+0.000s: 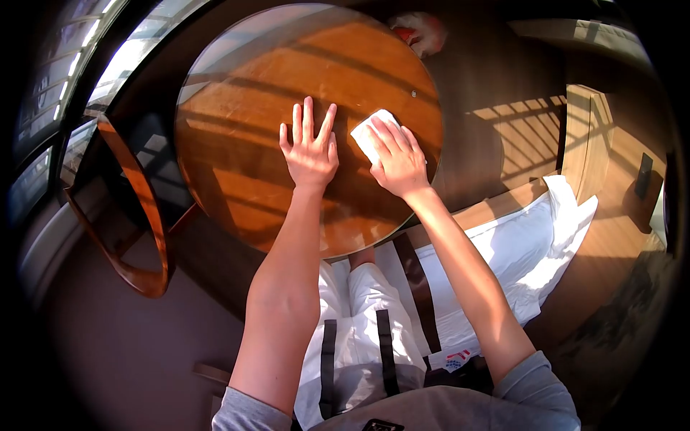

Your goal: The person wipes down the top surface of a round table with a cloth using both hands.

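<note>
My left hand (310, 149) lies on the round wooden table (251, 154), fingers stretched out and spread, holding nothing. To its right, my right hand (399, 159) presses down on a folded white cloth (365, 141) that rests on the tabletop. The fingers of that hand lie over the cloth, which shows along their left side and past the fingertips; the part beneath the palm is hidden. Whether it is fabric or thick paper, I cannot tell. The tabletop looks glossy, with bands of sunlight and shadow across it.
A curved wooden chair (144, 194) stands left of the table, near the window (129, 65). A red and white object (422, 34) is beyond the table's far edge. White bag-like material (503, 244) lies on the wooden bench at the right. A small mark (413, 94) shows on the tabletop.
</note>
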Available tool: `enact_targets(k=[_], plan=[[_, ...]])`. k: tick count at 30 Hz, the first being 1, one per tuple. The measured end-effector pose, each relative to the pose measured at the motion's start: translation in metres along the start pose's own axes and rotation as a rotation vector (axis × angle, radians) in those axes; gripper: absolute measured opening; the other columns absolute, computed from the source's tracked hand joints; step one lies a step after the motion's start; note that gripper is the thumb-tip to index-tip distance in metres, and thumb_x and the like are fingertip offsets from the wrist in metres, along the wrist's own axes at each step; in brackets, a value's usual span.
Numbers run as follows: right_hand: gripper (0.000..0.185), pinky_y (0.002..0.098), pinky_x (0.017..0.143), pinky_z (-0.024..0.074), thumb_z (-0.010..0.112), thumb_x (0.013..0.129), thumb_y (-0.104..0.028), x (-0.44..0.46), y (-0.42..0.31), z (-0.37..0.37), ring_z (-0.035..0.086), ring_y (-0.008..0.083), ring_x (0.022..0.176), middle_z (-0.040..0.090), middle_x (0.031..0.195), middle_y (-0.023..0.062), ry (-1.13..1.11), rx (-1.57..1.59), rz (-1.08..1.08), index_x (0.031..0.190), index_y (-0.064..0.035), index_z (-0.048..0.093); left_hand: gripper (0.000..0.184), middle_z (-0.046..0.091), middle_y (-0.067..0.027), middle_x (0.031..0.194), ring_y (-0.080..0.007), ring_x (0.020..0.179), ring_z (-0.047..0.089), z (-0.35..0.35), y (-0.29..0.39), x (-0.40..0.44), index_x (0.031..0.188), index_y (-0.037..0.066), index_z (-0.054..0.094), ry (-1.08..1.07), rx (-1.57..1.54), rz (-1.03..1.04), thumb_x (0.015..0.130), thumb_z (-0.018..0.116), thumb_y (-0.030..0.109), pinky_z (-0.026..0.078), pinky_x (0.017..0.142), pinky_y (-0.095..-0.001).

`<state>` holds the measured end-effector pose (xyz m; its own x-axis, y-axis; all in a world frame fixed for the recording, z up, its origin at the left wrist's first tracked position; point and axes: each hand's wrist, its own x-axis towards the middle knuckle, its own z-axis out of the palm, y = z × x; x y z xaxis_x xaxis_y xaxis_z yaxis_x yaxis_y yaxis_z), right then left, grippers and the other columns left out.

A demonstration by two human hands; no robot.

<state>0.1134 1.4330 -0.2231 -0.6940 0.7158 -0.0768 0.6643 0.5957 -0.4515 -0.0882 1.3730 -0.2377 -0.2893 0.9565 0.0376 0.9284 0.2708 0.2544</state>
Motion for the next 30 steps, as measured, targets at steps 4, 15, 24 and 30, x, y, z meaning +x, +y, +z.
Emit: enact_targets(k=[4, 15, 24, 30], plan=[[0.069, 0.0500, 0.122, 0.0292, 0.065, 0.081, -0.016, 0.056, 0.034, -0.024, 0.040, 0.0241, 0.146, 0.045, 0.157, 0.0063, 0.095, -0.154, 0.120, 0.148, -0.0168, 0.049, 0.056, 0.040, -0.0111, 0.163, -0.0273, 0.148, 0.040, -0.001, 0.000, 0.001, 0.150, 0.032, 0.053, -0.005, 0.013, 0.002, 0.094, 0.055, 0.025, 0.016, 0.121, -0.0476], [0.065, 0.0538, 0.123, 0.0245, 0.050, 0.095, -0.027, 0.011, 0.031, 0.003, 0.026, 0.0340, 0.154, 0.031, 0.165, 0.0148, 0.300, -0.137, 0.413, 0.156, -0.0081, 0.038, 0.055, 0.044, -0.0117, 0.160, -0.0278, 0.144, 0.045, 0.002, 0.002, 0.001, 0.147, 0.031, 0.057, 0.081, 0.031, 0.031, 0.093, 0.056, 0.024, 0.023, 0.118, -0.0493], [0.069, 0.0524, 0.124, 0.0208, 0.047, 0.098, -0.031, -0.042, -0.029, 0.023, 0.022, 0.0405, 0.153, 0.022, 0.166, 0.0255, 0.294, -0.013, 0.644, 0.156, 0.0034, 0.031, 0.053, 0.043, -0.0117, 0.161, -0.0276, 0.144, 0.046, 0.005, -0.001, 0.002, 0.149, 0.029, 0.055, 0.131, 0.049, 0.072, 0.095, 0.053, 0.024, 0.022, 0.118, -0.0483], [0.065, 0.0492, 0.125, 0.0209, 0.050, 0.098, -0.028, -0.062, -0.006, -0.015, 0.023, 0.0372, 0.153, 0.025, 0.166, 0.0187, 0.066, 0.023, 0.502, 0.156, -0.0019, 0.035, 0.055, 0.044, -0.0115, 0.160, -0.0273, 0.144, 0.045, 0.004, -0.001, 0.000, 0.149, 0.026, 0.055, 0.165, 0.004, 0.090, 0.094, 0.054, 0.021, 0.019, 0.119, -0.0491]])
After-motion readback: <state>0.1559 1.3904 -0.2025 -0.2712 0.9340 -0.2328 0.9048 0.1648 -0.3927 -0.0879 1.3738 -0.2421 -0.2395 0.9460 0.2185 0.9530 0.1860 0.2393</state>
